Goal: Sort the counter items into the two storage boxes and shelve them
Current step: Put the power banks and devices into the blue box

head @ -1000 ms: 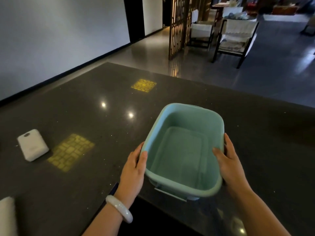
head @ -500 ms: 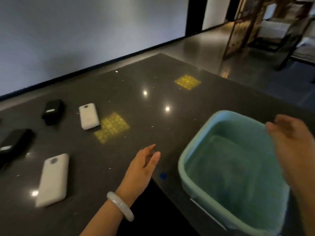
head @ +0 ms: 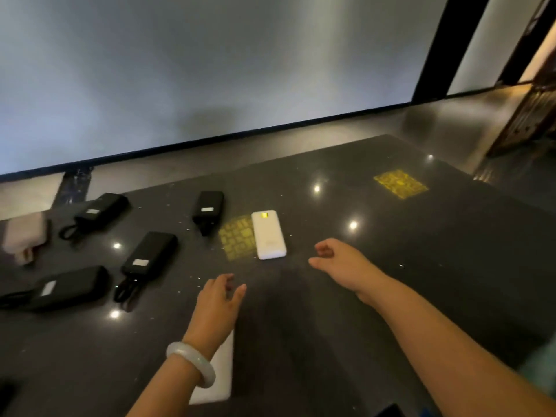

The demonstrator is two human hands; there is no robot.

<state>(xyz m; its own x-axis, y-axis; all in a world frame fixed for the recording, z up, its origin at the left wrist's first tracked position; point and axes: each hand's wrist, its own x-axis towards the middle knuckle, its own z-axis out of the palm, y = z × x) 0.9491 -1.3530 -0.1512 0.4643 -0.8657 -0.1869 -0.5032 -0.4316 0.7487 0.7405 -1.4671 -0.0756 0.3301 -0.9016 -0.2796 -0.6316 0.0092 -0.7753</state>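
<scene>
Several power banks lie on the dark counter (head: 421, 266). A white power bank (head: 268, 235) lies mid-counter, and a second white one (head: 221, 377) is partly hidden under my left wrist. Black power banks (head: 149, 256) with short cables lie to the left, one far back (head: 208, 209), another at far left (head: 67, 287), another behind (head: 100, 209). My left hand (head: 217, 305) hovers over the counter, fingers apart, empty. My right hand (head: 341, 263) reaches toward the white power bank, fingers loosely curled, holding nothing. The teal box (head: 541, 368) shows only as a sliver at the right edge.
A pale pinkish charger-like block (head: 25, 236) sits at the far left. Yellow light patches (head: 400, 183) and bright spots reflect off the glossy counter. A grey wall runs behind the counter; a wooden screen (head: 529, 115) stands at the right.
Both hands let go of the teal box. The view swung left, the box slid out to the right edge, and both hands moved out over the power banks.
</scene>
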